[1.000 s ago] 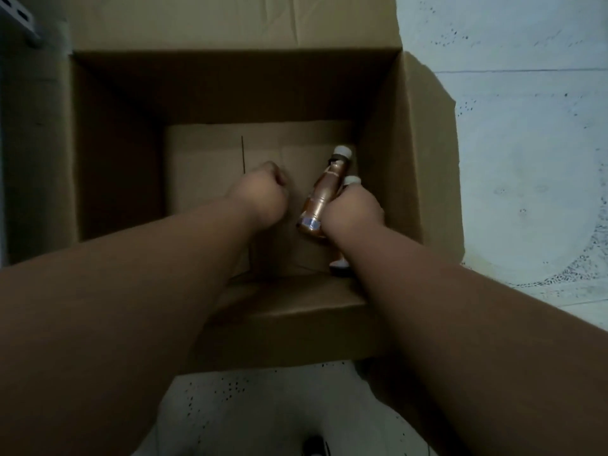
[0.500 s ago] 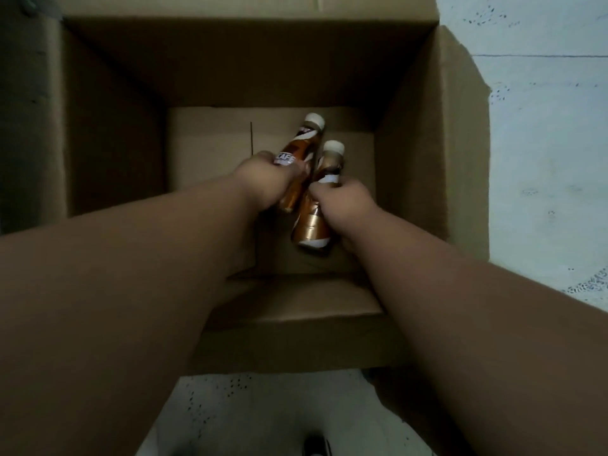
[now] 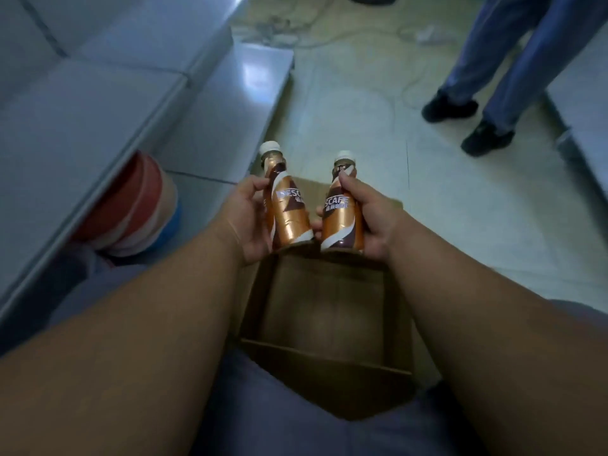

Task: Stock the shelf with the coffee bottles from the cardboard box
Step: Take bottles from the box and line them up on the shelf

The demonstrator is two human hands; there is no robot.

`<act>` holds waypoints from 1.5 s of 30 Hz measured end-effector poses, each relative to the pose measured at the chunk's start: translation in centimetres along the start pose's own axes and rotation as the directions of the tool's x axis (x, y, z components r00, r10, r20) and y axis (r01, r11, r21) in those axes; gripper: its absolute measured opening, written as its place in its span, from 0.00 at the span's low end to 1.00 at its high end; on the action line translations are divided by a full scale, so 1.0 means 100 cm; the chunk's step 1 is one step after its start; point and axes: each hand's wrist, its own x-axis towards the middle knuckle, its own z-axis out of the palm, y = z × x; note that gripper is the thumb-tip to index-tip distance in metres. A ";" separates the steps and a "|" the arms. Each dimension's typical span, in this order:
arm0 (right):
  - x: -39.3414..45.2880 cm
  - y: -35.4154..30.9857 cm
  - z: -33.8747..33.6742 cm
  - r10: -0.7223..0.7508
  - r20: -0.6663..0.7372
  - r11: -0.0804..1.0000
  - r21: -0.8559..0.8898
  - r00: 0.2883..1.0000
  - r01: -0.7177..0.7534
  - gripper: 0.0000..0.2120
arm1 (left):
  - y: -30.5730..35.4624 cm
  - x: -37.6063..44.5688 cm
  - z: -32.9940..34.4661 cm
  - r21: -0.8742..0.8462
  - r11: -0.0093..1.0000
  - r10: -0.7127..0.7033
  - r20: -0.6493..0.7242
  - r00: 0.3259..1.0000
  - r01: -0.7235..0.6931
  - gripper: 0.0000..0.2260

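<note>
Bottles of coffee are held upright at frame centre above the open cardboard box [image 3: 324, 324]: one bottle [image 3: 287, 205] is wrapped by the left hand [image 3: 246, 218], the other bottle [image 3: 342, 212] by the right hand [image 3: 368, 218]. Grey shelf [image 3: 82, 120] is seen upper left.

Shop aisle, metal shelving [image 3: 98, 103], tiled floor [image 3: 460, 209]

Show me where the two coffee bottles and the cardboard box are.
left coffee bottle [image 3: 287, 209], head view, label.
right coffee bottle [image 3: 342, 222], head view, label.
cardboard box [image 3: 325, 363], head view, near wall.
</note>
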 end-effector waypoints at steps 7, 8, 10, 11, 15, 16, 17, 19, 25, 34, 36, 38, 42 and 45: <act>-0.053 -0.008 0.128 -0.213 0.152 0.964 -0.129 0.965 0.233 0.18 | 0.063 -0.117 -0.016 0.255 0.894 0.424 -0.213 0.880 -0.369 0.23; -0.056 -0.002 0.148 -0.224 0.171 0.960 -0.128 0.959 0.247 0.20 | 0.069 -0.133 -0.022 0.337 0.857 0.486 -0.274 0.830 -0.390 0.22; -0.061 0.011 0.183 -0.256 0.179 0.949 -0.138 0.950 0.282 0.19 | 0.081 -0.161 -0.037 0.468 0.781 0.589 -0.330 0.738 -0.414 0.24; -0.063 0.018 0.203 -0.266 0.184 0.943 -0.155 0.946 0.295 0.18 | 0.089 -0.176 -0.047 0.512 0.743 0.634 -0.333 0.698 -0.431 0.25; -0.064 0.037 0.272 -0.299 0.255 0.909 -0.217 0.919 0.356 0.14 | 0.122 -0.216 -0.092 0.617 0.648 0.732 -0.341 0.589 -0.448 0.27; -0.060 0.039 0.284 -0.325 0.268 0.894 -0.226 0.907 0.387 0.14 | 0.130 -0.219 -0.103 0.610 0.647 0.739 -0.355 0.572 -0.457 0.27; -0.054 0.040 0.294 -0.366 0.269 0.864 -0.258 0.891 0.433 0.15 | 0.136 -0.221 -0.113 0.604 0.646 0.746 -0.372 0.552 -0.466 0.25; -0.042 0.042 0.309 -0.467 0.275 0.750 -0.380 0.841 0.541 0.18 | 0.146 -0.216 -0.130 0.656 0.603 0.785 -0.388 0.482 -0.454 0.18; 0.022 0.048 0.344 -0.531 0.338 0.478 -0.638 0.777 0.604 0.16 | 0.179 -0.170 -0.173 0.851 0.436 0.885 -0.346 0.312 -0.294 0.12; 0.137 0.017 0.406 -0.472 0.465 0.236 -0.752 0.749 0.616 0.15 | 0.253 -0.095 -0.223 0.923 0.359 0.881 -0.286 0.376 -0.140 0.10; 0.154 0.011 0.411 -0.499 0.502 0.127 -0.764 0.706 0.633 0.16 | 0.258 -0.086 -0.229 0.928 0.350 0.875 -0.276 0.398 -0.126 0.10; 0.162 0.003 0.413 -0.511 0.557 0.029 -0.750 0.655 0.661 0.18 | 0.262 -0.083 -0.232 0.937 0.326 0.897 -0.265 0.354 -0.125 0.12; 0.157 -0.020 0.422 -0.368 0.747 -0.111 -0.627 0.554 0.772 0.21 | 0.284 -0.097 -0.227 0.978 0.204 0.915 -0.173 0.363 -0.047 0.19; 0.145 -0.038 0.432 -0.132 0.821 -0.344 -0.564 0.556 0.751 0.19 | 0.301 -0.109 -0.222 0.974 -0.028 0.870 -0.086 0.485 0.223 0.16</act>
